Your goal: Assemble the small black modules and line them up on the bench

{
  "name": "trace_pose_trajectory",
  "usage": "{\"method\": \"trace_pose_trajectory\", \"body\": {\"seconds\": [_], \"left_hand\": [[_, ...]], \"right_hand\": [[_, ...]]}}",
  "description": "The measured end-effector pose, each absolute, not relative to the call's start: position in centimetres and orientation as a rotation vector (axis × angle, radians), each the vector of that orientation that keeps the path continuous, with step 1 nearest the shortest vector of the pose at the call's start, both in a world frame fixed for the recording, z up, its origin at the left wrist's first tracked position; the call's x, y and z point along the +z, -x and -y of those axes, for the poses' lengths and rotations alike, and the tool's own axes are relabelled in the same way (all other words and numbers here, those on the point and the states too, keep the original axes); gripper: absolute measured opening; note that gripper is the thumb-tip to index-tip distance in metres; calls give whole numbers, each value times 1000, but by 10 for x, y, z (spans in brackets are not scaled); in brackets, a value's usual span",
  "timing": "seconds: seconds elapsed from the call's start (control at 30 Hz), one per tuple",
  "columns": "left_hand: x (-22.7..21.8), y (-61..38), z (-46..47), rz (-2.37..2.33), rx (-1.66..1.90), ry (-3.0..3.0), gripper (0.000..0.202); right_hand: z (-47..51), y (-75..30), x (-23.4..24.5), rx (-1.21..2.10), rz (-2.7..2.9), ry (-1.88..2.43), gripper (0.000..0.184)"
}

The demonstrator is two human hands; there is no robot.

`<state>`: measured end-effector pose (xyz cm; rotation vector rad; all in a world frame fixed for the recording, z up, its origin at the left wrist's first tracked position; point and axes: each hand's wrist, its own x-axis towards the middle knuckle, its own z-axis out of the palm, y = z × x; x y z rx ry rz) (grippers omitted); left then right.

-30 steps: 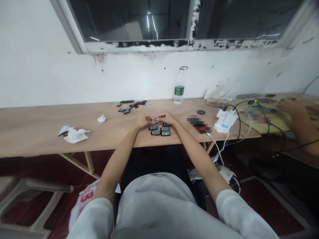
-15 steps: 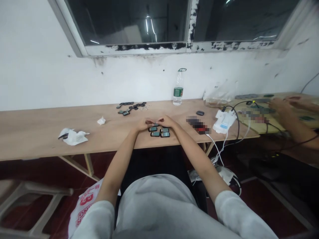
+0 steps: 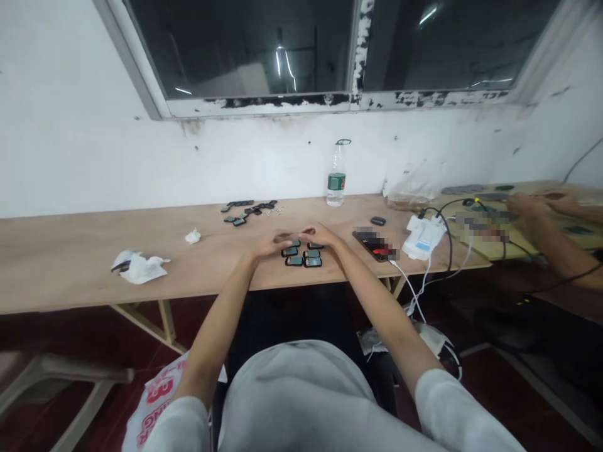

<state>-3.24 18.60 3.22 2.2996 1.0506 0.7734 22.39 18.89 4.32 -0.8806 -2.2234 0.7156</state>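
Several small black-framed modules with grey-green faces, such as this module (image 3: 294, 261), lie in two short columns near the table's front edge. My left hand (image 3: 272, 243) is at the far end of the left column, its fingers bent and close together over the wood. Beside it, at the far end of the right column, my right hand (image 3: 319, 233) has thumb and fingers pinched together. Whatever sits in either set of fingertips is too small to make out. Farther back lies a loose group of similar dark modules (image 3: 239, 221) with tiny light-coloured pieces (image 3: 273, 211) alongside.
On the left lie crumpled tissues (image 3: 144, 267). A water bottle (image 3: 336, 182) stands by the wall. To the right are a phone (image 3: 372, 243) on a cable, a small black case (image 3: 377, 221) and a white power strip (image 3: 426, 235). Another person's hands (image 3: 532, 204) work at the far right.
My hands have drawn slightly apart, the left one moving left, so more of the far modules shows. The whole view has shifted a little with my head.
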Motion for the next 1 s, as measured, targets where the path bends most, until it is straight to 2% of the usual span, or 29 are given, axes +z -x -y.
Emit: {"method": "trace_pose_trajectory", "body": {"seconds": [0.07,0.17,0.27,0.33,0.63,0.8,0.9,1.0], "left_hand": [[32,36,-168,-1035,725,-2406,79],[26,38,-139,-1115,545,-2538,93],[18,34,-122,-1229,433,-2609,99],[16,27,-118,-1244,413,-2648,98],[20,5,-138,-1196,294,-2597,83],[15,2,-171,-1220,344,-2505,88],[13,4,-195,-1195,454,-2485,82],[14,10,-219,-1174,656,-2460,72]], "right_hand": [[-175,-230,46,574,2283,881,50],[-147,-241,43,376,2375,1031,82],[-124,-248,33,402,2476,1225,106],[-117,-248,25,441,2521,1268,111],[-143,-237,19,472,2578,1264,106],[-172,-235,23,525,2564,1165,101],[-190,-236,23,591,2498,1076,93],[-210,-238,23,637,2303,1022,77]]}}
